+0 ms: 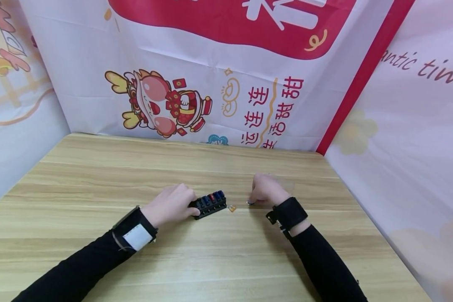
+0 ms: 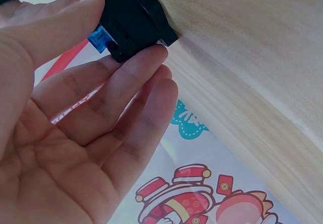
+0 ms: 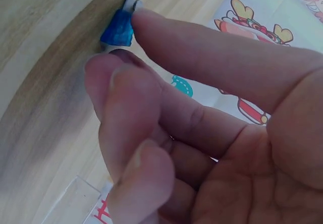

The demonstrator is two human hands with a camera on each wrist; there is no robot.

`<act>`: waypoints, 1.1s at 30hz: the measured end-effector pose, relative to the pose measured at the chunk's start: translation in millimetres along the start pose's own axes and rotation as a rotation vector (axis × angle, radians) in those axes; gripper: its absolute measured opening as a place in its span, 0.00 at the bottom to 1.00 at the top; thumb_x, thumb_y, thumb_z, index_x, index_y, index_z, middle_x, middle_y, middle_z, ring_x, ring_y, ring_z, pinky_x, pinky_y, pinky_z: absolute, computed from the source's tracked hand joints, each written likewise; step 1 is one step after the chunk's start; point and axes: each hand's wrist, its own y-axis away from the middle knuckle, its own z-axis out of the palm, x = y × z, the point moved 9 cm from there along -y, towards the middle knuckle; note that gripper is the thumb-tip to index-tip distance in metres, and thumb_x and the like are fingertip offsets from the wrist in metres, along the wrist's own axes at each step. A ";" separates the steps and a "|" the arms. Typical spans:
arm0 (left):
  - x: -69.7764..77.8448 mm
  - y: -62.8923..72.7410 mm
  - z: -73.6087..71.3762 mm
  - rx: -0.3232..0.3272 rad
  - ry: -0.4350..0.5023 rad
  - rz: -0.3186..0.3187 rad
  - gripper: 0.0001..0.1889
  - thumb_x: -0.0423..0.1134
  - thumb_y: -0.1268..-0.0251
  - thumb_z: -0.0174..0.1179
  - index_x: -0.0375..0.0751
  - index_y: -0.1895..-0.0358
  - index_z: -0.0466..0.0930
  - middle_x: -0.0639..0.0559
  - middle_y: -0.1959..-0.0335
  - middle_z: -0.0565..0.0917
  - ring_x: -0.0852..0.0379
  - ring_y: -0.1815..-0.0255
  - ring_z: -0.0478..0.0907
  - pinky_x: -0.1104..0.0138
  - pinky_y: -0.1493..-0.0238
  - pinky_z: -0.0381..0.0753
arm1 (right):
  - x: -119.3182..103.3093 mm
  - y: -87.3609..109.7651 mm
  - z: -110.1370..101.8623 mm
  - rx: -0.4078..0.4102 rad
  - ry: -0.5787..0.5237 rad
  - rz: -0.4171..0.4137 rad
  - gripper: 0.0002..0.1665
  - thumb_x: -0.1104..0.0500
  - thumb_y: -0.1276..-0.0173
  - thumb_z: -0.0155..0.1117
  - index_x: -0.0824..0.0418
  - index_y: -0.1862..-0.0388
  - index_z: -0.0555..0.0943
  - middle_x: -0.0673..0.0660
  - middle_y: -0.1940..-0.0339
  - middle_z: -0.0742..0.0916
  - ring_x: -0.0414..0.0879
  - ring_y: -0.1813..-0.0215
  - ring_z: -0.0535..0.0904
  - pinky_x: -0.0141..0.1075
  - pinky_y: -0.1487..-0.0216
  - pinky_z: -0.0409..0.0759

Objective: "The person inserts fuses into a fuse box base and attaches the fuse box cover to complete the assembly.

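A black fuse block [image 1: 210,205] with a row of coloured blade fuses sits on the table. My left hand [image 1: 173,204] grips its left end; the left wrist view shows the thumb on one side of the block [image 2: 133,22] and fingertips on the other. One blue fuse [image 2: 100,39] sticks out of the block there. To the right, my right hand [image 1: 266,189] is low over the table. Between its thumb and index fingertips it pinches a blue blade fuse [image 3: 118,28], prongs pointing away from the palm. An orange blade fuse [image 1: 232,208] lies just right of the block.
The wooden table [image 1: 196,260] meets a printed cloth backdrop [image 1: 196,54] at its far edge, with cloth walls left and right. A clear plastic piece [image 3: 73,204] lies beyond the right hand's fingers. Black bands [image 1: 291,213] wrap both wrists.
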 end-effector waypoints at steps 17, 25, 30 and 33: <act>0.5 -0.5 -0.2 0.003 -0.005 0.013 0.12 0.43 0.42 0.72 0.45 0.78 0.81 0.60 0.86 0.69 0.66 0.86 0.62 0.70 0.83 0.60 | 1.1 -3.3 8.5 -0.066 -0.026 0.020 0.11 0.69 0.48 0.73 0.69 0.85 0.81 0.56 0.88 0.81 0.44 0.85 0.75 0.31 0.83 0.70; 0.0 -0.5 -0.3 0.001 -0.004 0.004 0.11 0.43 0.42 0.72 0.45 0.77 0.82 0.60 0.86 0.70 0.66 0.86 0.62 0.70 0.82 0.59 | 3.8 -3.5 10.5 -0.121 -0.051 0.054 0.08 0.68 0.48 0.73 0.70 0.81 0.82 0.58 0.83 0.84 0.44 0.84 0.76 0.34 0.80 0.76; -0.3 -0.3 0.0 -0.004 -0.005 0.000 0.11 0.43 0.42 0.72 0.45 0.77 0.82 0.60 0.85 0.70 0.65 0.86 0.62 0.70 0.82 0.60 | 7.0 -4.1 12.9 -0.154 -0.087 0.058 0.10 0.67 0.47 0.73 0.69 0.83 0.82 0.56 0.86 0.82 0.43 0.85 0.74 0.32 0.83 0.71; -0.5 -0.5 0.5 -0.009 -0.006 -0.004 0.11 0.43 0.42 0.72 0.45 0.76 0.82 0.60 0.85 0.70 0.65 0.86 0.62 0.70 0.82 0.60 | 8.7 -4.6 13.8 -0.159 -0.109 0.051 0.11 0.67 0.47 0.72 0.68 0.84 0.81 0.55 0.87 0.80 0.42 0.85 0.73 0.31 0.84 0.69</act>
